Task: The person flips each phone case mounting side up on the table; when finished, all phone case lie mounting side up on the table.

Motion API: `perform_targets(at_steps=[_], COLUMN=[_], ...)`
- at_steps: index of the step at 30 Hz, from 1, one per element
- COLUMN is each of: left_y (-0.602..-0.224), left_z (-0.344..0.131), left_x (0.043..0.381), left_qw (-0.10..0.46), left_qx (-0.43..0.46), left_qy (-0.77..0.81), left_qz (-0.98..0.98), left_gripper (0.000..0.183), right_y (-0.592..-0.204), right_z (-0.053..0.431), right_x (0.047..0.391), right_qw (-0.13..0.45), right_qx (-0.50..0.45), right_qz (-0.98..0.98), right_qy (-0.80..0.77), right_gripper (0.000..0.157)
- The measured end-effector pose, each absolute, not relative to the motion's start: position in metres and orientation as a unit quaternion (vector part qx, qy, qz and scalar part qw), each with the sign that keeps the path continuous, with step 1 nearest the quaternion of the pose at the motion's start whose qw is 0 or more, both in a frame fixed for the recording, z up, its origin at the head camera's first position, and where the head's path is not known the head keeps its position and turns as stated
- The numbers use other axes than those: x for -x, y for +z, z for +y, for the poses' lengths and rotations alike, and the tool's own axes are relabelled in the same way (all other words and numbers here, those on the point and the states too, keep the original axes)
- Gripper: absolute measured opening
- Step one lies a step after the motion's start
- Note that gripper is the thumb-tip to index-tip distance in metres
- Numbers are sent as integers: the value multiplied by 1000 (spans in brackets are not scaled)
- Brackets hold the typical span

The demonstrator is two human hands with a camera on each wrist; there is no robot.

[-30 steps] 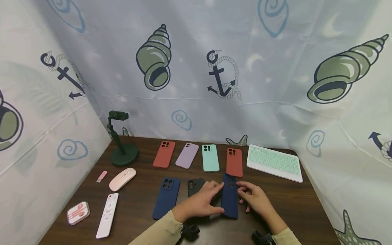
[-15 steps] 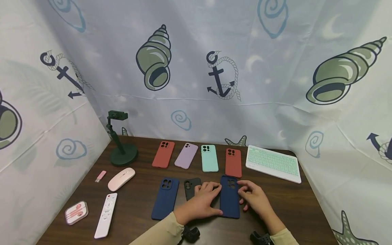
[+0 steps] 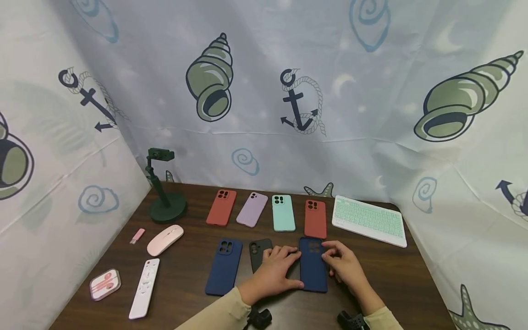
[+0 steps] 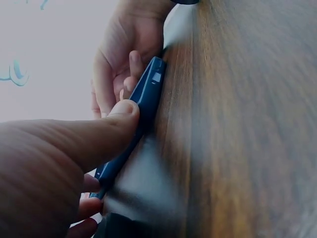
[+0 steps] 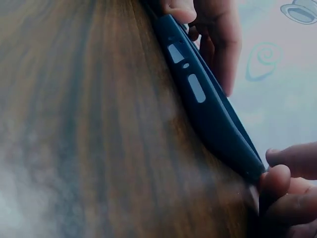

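Note:
A dark blue phone case [image 3: 313, 272] lies between my two hands on the dark wooden table, its raised rim facing up and its camera cutout at the far end. My left hand [image 3: 273, 271] holds its left long edge, thumb near the close corner and fingertips farther up. In the left wrist view the thumb [image 4: 111, 134] presses on the rim of the case. My right hand [image 3: 345, 266] has its curled index finger and thumb at the far right corner; the right wrist view shows the fingers [image 5: 277, 178] against that corner. A black phone case [image 3: 256, 256] is partly hidden behind my left hand.
Another dark blue case [image 3: 224, 270] lies left. Behind stand a row of cases: red [image 3: 221, 208], lilac [image 3: 252, 210], mint [image 3: 283, 213] and red [image 3: 315, 220]. A keyboard [image 3: 369, 221] lies right; a mouse [image 3: 165, 240], remote [image 3: 144, 288] and green stand [image 3: 167, 208] are left.
The blue phone case in my hands has gone from tilted toward the left to lying flatter, its right edge shifting right. The black case has slid slightly left. Both hands stay nearly in place.

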State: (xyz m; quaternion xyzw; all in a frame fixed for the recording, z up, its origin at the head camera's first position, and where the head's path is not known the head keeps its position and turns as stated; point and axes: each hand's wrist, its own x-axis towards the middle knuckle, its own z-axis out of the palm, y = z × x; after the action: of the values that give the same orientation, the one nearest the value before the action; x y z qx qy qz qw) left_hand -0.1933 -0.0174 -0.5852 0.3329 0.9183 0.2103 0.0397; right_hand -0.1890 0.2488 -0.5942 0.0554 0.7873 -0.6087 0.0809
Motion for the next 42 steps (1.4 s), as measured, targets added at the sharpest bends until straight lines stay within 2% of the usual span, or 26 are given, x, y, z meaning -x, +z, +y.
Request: perform_targets(at_steps=[4,12,17,20,24,31,35,38,42], left_y=[-585,-567,-550,-544,-538,-541,-544,-547,-550], left_z=[-19,-37,-77,-97,-109,-110,-110,-108,-103], left_x=[192,207,218,225,234,239,237,236,237], left_qw=[38,48,57,64,79,103,137,157,154], left_qx=[-330,-331,-315,-282,-242,-212,-193,-188,-200], left_qy=[218,277,241,224,239,253,276,292,282], left_qz=[918,901,916,931,937,938,932,925,926], left_gripper=[83,61,66,68,66,64,62,61,62], right_y=[-594,-570,-560,-561,-567,-589,-598,-599,-598], right_z=[249,226,183,161,144,135,132,132,131], right_x=[188,186,187,192,199,208,210,211,209], right_qw=[89,95,118,141,158,111,97,92,92], right_qx=[-60,-19,46,98,114,124,122,105,95], right_qz=[766,723,770,774,766,748,744,768,818], right_qy=[-633,-684,-625,-609,-613,-642,-649,-625,-560], right_gripper=[35,42,34,36,37,36,33,29,29])
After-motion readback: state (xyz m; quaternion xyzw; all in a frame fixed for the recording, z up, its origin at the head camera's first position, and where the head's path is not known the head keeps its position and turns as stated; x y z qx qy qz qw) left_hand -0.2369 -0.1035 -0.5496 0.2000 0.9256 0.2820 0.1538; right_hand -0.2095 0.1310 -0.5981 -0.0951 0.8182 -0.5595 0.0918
